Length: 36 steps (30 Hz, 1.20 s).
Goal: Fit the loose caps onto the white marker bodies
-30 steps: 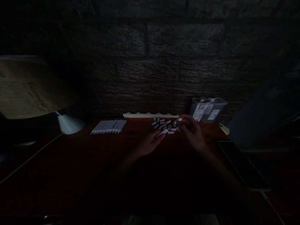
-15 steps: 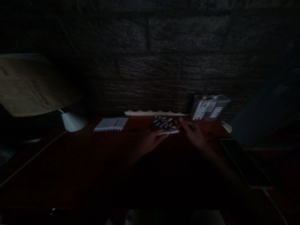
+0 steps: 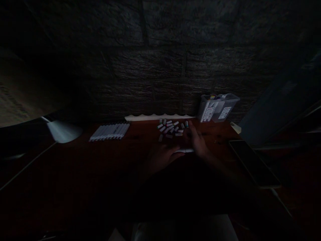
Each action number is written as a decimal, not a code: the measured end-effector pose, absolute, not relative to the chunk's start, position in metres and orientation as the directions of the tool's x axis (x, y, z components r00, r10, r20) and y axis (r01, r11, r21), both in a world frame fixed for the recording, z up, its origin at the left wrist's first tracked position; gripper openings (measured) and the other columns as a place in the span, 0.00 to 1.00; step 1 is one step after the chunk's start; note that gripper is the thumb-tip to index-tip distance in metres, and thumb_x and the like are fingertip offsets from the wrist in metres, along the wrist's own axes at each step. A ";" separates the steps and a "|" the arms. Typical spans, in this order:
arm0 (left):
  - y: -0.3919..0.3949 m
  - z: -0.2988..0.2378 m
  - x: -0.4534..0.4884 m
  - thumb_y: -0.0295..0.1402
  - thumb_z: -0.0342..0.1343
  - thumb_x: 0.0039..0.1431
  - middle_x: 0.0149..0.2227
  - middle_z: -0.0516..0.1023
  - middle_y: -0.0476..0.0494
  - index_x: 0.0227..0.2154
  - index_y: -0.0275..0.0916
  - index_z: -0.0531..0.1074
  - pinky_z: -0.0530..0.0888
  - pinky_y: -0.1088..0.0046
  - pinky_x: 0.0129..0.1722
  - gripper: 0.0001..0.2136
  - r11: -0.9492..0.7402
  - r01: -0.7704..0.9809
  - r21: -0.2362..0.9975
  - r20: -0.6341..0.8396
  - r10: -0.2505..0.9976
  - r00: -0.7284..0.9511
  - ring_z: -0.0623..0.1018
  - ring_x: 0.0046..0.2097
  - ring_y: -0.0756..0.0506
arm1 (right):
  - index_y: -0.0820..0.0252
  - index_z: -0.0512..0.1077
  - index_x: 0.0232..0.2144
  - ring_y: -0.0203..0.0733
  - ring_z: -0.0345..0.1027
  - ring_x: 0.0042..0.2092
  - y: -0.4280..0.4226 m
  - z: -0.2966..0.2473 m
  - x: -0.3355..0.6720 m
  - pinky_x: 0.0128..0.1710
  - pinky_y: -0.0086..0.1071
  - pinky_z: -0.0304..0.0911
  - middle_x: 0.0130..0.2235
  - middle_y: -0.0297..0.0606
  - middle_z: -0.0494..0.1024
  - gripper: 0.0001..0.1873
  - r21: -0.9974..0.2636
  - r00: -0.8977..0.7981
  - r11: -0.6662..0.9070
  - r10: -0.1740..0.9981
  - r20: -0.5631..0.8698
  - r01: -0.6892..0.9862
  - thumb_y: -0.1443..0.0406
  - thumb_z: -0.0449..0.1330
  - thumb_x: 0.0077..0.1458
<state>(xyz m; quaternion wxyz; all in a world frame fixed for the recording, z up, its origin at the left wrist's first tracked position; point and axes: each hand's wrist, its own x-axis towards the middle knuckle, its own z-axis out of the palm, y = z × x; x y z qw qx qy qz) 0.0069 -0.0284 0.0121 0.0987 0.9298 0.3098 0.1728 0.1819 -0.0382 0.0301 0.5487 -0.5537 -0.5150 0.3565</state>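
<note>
Held in my left hand [image 3: 164, 155] is a white marker [image 3: 187, 150], lying level with its right end close to my right hand's palm. The left fingers are closed around its left part. My right hand [image 3: 198, 140] reaches forward past the marker, fingers apart at the right edge of a loose group of short marker caps [image 3: 170, 128]. One upright-looking cap [image 3: 186, 124] is beside its fingertips. Dim light blurs the finger detail. To the left, several white markers [image 3: 110, 131] lie side by side in a neat row.
Two clear plastic cases [image 3: 207, 108] stand at the back right, the left one with markers inside. A phone [image 3: 253, 163] with a cable lies to the right. A lamp [image 3: 62, 131] stands at the left. A white wavy-edged strip [image 3: 155, 117] runs along the brick wall.
My right hand has moved off the marker's right end toward the caps. The marker in my left hand is now lower and nearer to me. The camera view has shifted.
</note>
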 end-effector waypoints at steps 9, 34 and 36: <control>-0.013 0.012 0.005 0.47 0.49 0.65 0.43 0.81 0.42 0.46 0.44 0.76 0.73 0.65 0.47 0.17 -0.734 0.587 0.341 0.328 0.678 0.658 0.79 0.44 0.41 | 0.56 0.66 0.18 0.36 0.56 0.23 -0.026 0.028 0.188 0.26 0.32 0.52 0.19 0.31 0.64 0.32 -0.984 0.326 0.128 0.931 0.163 0.125 0.38 0.47 0.54; 0.003 0.017 -0.002 0.53 0.51 0.59 0.24 0.72 0.48 0.26 0.35 0.73 0.67 0.77 0.28 0.23 -0.195 0.123 0.973 0.140 0.925 0.354 0.70 0.27 0.51 | 0.58 0.75 0.28 0.28 0.51 0.21 -0.030 0.033 0.195 0.20 0.27 0.44 0.23 0.29 0.70 0.15 -0.952 0.108 0.206 0.977 0.186 -0.225 0.52 0.66 0.49; 0.000 0.019 0.001 0.54 0.54 0.55 0.23 0.72 0.48 0.29 0.34 0.74 0.66 0.78 0.26 0.24 -0.088 0.053 0.995 0.064 0.935 0.349 0.70 0.25 0.52 | 0.58 0.74 0.25 0.27 0.50 0.20 -0.030 0.033 0.194 0.20 0.27 0.43 0.22 0.29 0.69 0.16 -0.943 0.105 0.223 0.974 0.203 -0.249 0.52 0.66 0.50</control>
